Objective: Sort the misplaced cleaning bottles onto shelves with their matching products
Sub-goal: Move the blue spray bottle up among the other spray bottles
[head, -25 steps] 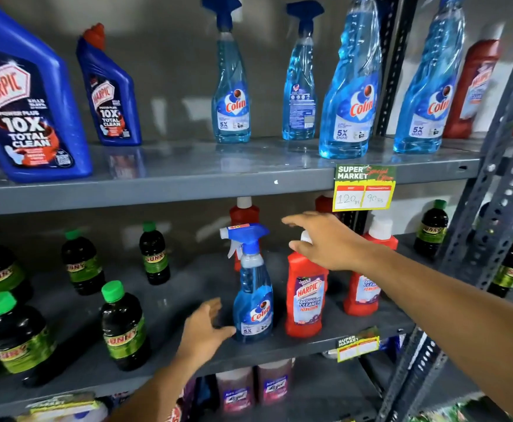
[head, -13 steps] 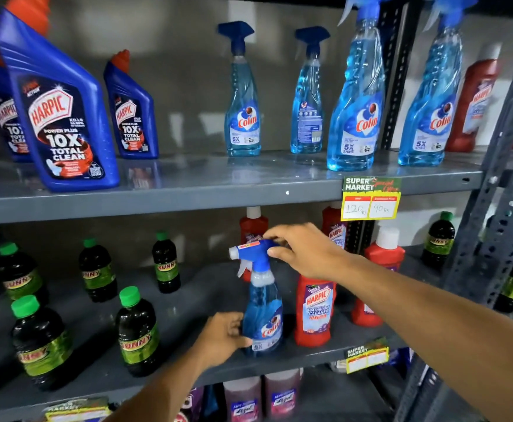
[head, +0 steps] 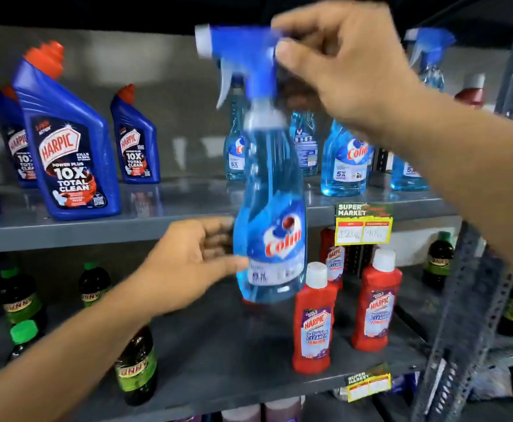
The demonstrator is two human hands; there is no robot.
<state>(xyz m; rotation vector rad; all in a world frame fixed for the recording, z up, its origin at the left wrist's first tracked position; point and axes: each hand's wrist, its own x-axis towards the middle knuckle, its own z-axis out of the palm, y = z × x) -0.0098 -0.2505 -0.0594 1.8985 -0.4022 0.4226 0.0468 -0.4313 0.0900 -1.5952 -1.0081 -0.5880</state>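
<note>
A blue Colin spray bottle (head: 272,208) hangs in the air in front of the shelves, upright and motion-blurred. My right hand (head: 340,65) grips its blue trigger head from the right. My left hand (head: 194,263) touches the bottle's lower left side, fingers curled against it. Behind it, on the upper shelf (head: 173,220), stand several more Colin spray bottles (head: 345,162). Red Harpic bathroom cleaner bottles (head: 313,324) stand on the lower shelf (head: 234,360), just right of and below the lifted bottle.
Blue Harpic toilet cleaner bottles (head: 66,153) fill the upper shelf's left part. Dark green-capped bottles (head: 136,367) stand at the lower left and far right. A yellow price tag (head: 363,226) hangs on the upper shelf edge. A perforated metal upright (head: 468,315) runs along the right.
The Colin spray bottle has left the lower shelf and risen to upper-shelf height, carried by my right hand on its trigger head. My left hand followed upward along its base.
</note>
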